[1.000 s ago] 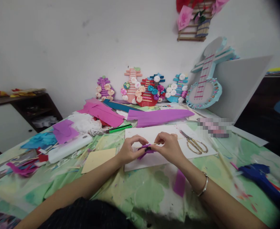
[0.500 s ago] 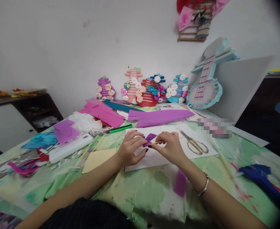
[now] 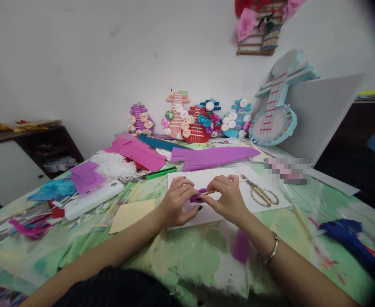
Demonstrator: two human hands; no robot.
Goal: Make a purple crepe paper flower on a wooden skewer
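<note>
Over a white board, my two hands meet at a small piece of purple crepe paper. My left hand has its fingertips closed on the paper's left side, while its thumb stands away below. Pinched between the thumb and fingers of my right hand is a thin wooden stick, lying against the paper; its other end shows past the knuckles. The fingers partly hide the paper. Gold-handled scissors lie on the board, right of my right hand.
Purple crepe paper strips and pink paper lie behind the board. A green cutter, white case and yellow card are to the left. A blue glue gun sits right. Decorated lute shapes lean on the wall.
The purple paper's raised, pointed flap has gone down, and the piece now looks narrower and more compact along the stick. Both hands stay in nearly the same place.
</note>
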